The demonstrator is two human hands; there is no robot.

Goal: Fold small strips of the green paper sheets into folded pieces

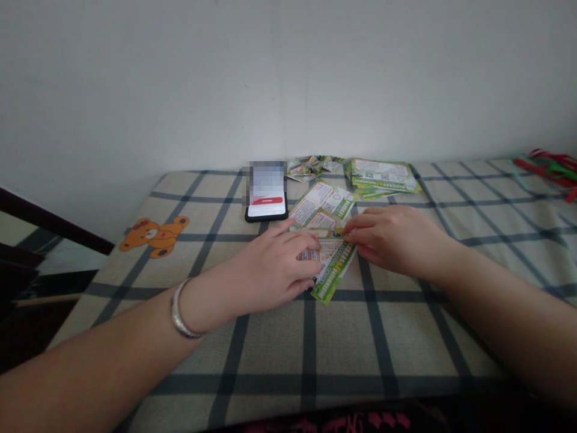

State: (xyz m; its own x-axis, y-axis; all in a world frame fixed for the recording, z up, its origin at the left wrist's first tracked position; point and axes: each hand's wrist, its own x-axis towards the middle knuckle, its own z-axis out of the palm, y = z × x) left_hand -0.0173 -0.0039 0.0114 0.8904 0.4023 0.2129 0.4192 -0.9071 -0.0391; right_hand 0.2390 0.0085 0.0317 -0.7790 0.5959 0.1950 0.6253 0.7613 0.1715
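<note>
A green and white printed leaflet (330,261) lies on the table in front of me, with a crease or raised fold across its middle. My left hand (280,264) rests on its left side, fingers bent over the paper. At the right edge, by the fold, the fingertips of my right hand (383,240) press together on the paper. The fingers hide parts of the leaflet. A silver bangle (178,310) circles my left wrist.
Beyond the leaflet stands a phone (267,210) with a lit screen. Beside it are a heap of small folded papers (311,165) and a stack of similar leaflets (383,175). Red and green strips (552,171) lie far right. A checked cloth (270,349) covers the table, against a wall.
</note>
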